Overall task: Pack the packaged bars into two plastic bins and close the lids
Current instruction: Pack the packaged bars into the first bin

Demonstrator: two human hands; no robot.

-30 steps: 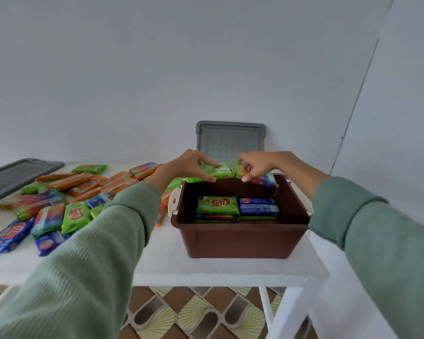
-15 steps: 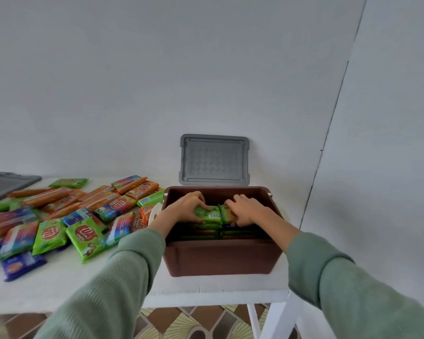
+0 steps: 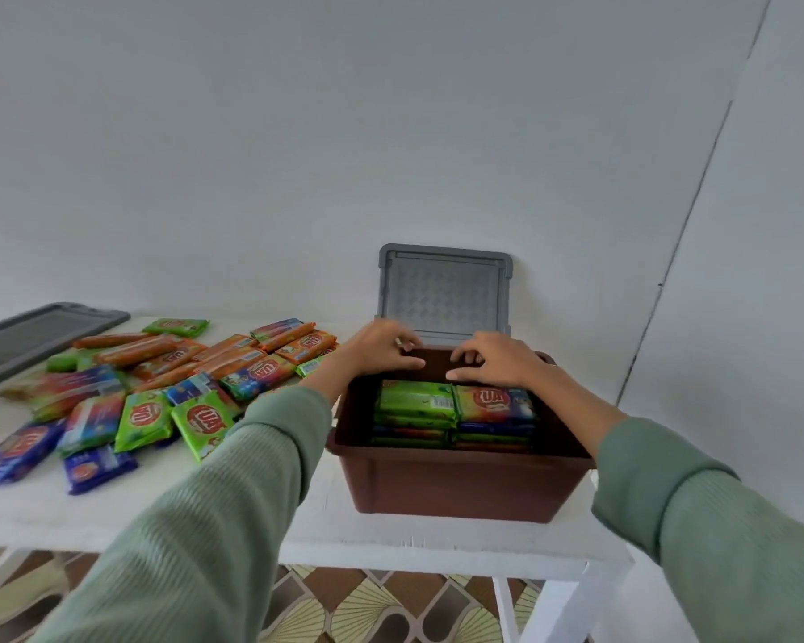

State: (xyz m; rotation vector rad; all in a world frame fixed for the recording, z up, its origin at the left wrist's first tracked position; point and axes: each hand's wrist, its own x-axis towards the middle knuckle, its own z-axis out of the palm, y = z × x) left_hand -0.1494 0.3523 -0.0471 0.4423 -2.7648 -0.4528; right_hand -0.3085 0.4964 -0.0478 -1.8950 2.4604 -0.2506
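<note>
A brown plastic bin [image 3: 460, 480] stands on the white table's right end. Inside it lie two stacks of packaged bars, a green bar [image 3: 414, 401] on top of the left stack and an orange-and-blue bar [image 3: 497, 403] on top of the right. My left hand [image 3: 381, 352] and my right hand [image 3: 493, 362] hover over the bin's far side, just above the stacks. Their fingers are loosely bent and hold nothing. A grey lid [image 3: 444, 294] leans upright against the wall behind the bin.
A loose pile of bars [image 3: 159, 392] in green, orange and blue wrappers covers the table's left half. A second grey lid [image 3: 33, 331] lies flat at the far left. The white table [image 3: 391, 540] ends right of the bin, by a white wall.
Both hands carried bars down into the bin, set them on top of the two stacks, let go and rose toward the bin's far rim.
</note>
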